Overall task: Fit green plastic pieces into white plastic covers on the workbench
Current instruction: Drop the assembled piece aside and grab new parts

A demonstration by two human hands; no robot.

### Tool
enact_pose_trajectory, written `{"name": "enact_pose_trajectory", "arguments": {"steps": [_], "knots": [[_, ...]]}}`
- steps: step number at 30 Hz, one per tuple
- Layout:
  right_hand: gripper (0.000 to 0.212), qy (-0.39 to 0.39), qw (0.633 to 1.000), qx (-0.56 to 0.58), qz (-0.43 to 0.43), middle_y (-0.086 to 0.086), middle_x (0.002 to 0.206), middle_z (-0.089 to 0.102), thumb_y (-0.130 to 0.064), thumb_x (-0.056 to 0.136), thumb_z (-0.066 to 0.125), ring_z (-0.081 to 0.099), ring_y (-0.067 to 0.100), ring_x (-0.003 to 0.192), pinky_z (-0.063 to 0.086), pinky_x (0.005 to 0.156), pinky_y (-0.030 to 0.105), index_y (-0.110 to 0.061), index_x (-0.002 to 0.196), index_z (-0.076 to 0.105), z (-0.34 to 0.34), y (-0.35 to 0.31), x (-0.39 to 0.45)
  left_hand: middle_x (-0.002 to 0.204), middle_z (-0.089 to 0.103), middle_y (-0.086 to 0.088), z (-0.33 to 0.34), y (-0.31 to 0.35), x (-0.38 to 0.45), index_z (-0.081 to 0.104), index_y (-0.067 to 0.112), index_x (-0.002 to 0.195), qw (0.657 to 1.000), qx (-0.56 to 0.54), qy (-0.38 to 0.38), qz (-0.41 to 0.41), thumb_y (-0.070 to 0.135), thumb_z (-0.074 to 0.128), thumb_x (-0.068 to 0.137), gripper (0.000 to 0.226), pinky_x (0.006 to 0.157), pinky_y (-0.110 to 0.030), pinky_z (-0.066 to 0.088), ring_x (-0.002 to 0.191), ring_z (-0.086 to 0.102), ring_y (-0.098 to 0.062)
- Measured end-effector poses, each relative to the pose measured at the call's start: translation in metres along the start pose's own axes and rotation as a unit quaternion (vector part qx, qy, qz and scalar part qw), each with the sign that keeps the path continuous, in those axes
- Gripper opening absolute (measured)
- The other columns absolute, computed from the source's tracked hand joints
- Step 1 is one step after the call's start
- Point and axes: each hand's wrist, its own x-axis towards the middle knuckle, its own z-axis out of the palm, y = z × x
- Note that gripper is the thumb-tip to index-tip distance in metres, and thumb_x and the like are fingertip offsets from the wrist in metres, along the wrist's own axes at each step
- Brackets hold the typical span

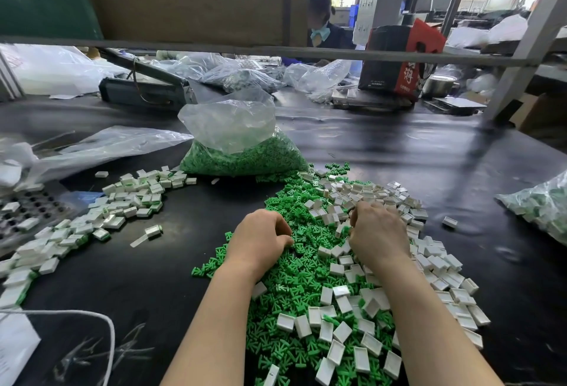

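A big heap of loose green plastic pieces (294,290) lies on the black workbench (399,155) in front of me, mixed with empty white plastic covers (362,336). My left hand (260,238) rests knuckles-up on the heap's left edge, fingers curled down into the green pieces; what they hold is hidden. My right hand (379,232) sits among the white covers at the heap's right, fingers curled under, and what they grip cannot be seen. A band of fitted covers with green inside (129,201) stretches along the left.
A clear bag of green pieces (242,152) stands behind the heap. Another bag of white parts (543,204) lies at the right edge. A perforated tray (27,213) and a white cord (104,324) are at the left. A person (322,17) works beyond a metal rail.
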Motion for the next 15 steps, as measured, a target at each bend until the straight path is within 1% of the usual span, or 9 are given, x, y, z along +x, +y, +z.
{"name": "enact_pose_trajectory", "arguments": {"steps": [3, 5, 6, 7, 9, 11, 12, 13, 15], "knots": [[0.018, 0.02, 0.999, 0.024, -0.004, 0.003, 0.099, 0.063, -0.007, 0.091, 0.052, 0.048, 0.02, 0.09, 0.039, 0.074, 0.028, -0.013, 0.108, 0.056, -0.001, 0.0, 0.0, 0.085, 0.066, 0.009, 0.001, 0.0, 0.001, 0.067, 0.027, 0.088, 1.0, -0.005, -0.001, -0.005, 0.026, 0.074, 0.083, 0.009, 0.077, -0.031, 0.053, 0.082, 0.062, -0.011], [0.013, 0.039, 0.995, 0.095, -0.003, 0.001, 0.088, 0.059, -0.009, 0.092, 0.056, 0.047, 0.018, 0.082, 0.034, 0.065, 0.023, -0.012, 0.105, 0.056, -0.004, -0.001, 0.001, 0.085, 0.066, 0.01, 0.002, -0.001, 0.001, 0.068, 0.027, 0.093, 1.0, -0.019, 0.007, -0.007, 0.025, 0.073, 0.084, 0.01, 0.078, -0.029, 0.052, 0.083, 0.062, -0.011], [0.013, 0.044, 0.988, 0.145, -0.008, 0.0, 0.085, 0.058, -0.009, 0.092, 0.059, 0.05, 0.018, 0.08, 0.035, 0.064, 0.021, -0.011, 0.105, 0.056, -0.006, -0.003, 0.002, 0.085, 0.067, 0.01, 0.002, -0.001, 0.001, 0.069, 0.027, 0.093, 0.999, -0.034, 0.014, -0.008, 0.025, 0.073, 0.084, 0.009, 0.078, -0.028, 0.052, 0.083, 0.063, -0.01], [0.014, 0.045, 0.978, 0.202, -0.015, 0.001, 0.087, 0.059, -0.01, 0.092, 0.061, 0.054, 0.018, 0.081, 0.039, 0.067, 0.02, -0.01, 0.105, 0.057, -0.007, -0.005, 0.002, 0.084, 0.069, 0.01, 0.002, -0.001, 0.001, 0.071, 0.027, 0.091, 0.998, -0.056, 0.021, -0.011, 0.024, 0.073, 0.084, 0.007, 0.078, -0.026, 0.052, 0.082, 0.064, -0.008], [0.015, 0.043, 0.947, 0.316, -0.024, 0.0, 0.09, 0.064, -0.01, 0.09, 0.065, 0.06, 0.018, 0.082, 0.046, 0.073, 0.023, -0.012, 0.104, 0.06, -0.01, -0.009, 0.001, 0.081, 0.07, 0.013, 0.001, 0.0, 0.002, 0.073, 0.028, 0.085, 0.992, -0.12, 0.033, -0.02, 0.021, 0.074, 0.084, 0.007, 0.074, -0.021, 0.05, 0.079, 0.065, -0.003], [0.015, 0.032, 0.913, 0.405, -0.031, -0.003, 0.087, 0.066, -0.009, 0.09, 0.066, 0.063, 0.015, 0.078, 0.049, 0.066, 0.021, -0.016, 0.103, 0.063, -0.012, -0.013, 0.0, 0.076, 0.071, 0.013, 0.0, 0.002, 0.002, 0.073, 0.028, 0.081, 0.98, -0.191, 0.04, -0.032, 0.018, 0.075, 0.083, 0.01, 0.07, -0.016, 0.049, 0.074, 0.065, 0.001], [0.016, 0.021, 0.898, 0.438, -0.033, -0.003, 0.087, 0.068, -0.009, 0.089, 0.067, 0.065, 0.014, 0.077, 0.051, 0.063, 0.02, -0.016, 0.103, 0.066, -0.012, -0.015, -0.001, 0.074, 0.071, 0.012, -0.001, 0.003, 0.002, 0.073, 0.028, 0.081, 0.974, -0.222, 0.04, -0.038, 0.017, 0.075, 0.083, 0.011, 0.068, -0.016, 0.05, 0.072, 0.066, 0.001], [0.016, 0.009, 0.883, 0.469, -0.032, -0.001, 0.088, 0.07, -0.008, 0.088, 0.069, 0.067, 0.014, 0.079, 0.053, 0.064, 0.02, -0.015, 0.102, 0.069, -0.012, -0.016, -0.001, 0.073, 0.072, 0.009, -0.001, 0.004, 0.002, 0.074, 0.027, 0.081, 0.967, -0.249, 0.04, -0.043, 0.016, 0.075, 0.083, 0.011, 0.068, -0.018, 0.052, 0.071, 0.067, -0.001], [0.014, -0.01, 0.849, 0.528, -0.026, 0.002, 0.088, 0.073, -0.006, 0.085, 0.071, 0.07, 0.015, 0.085, 0.056, 0.073, 0.021, -0.013, 0.097, 0.071, -0.013, -0.018, -0.001, 0.074, 0.073, 0.003, -0.003, 0.006, 0.002, 0.075, 0.024, 0.084, 0.952, -0.299, 0.035, -0.052, 0.012, 0.075, 0.083, 0.012, 0.071, -0.024, 0.056, 0.071, 0.068, -0.007]]}}
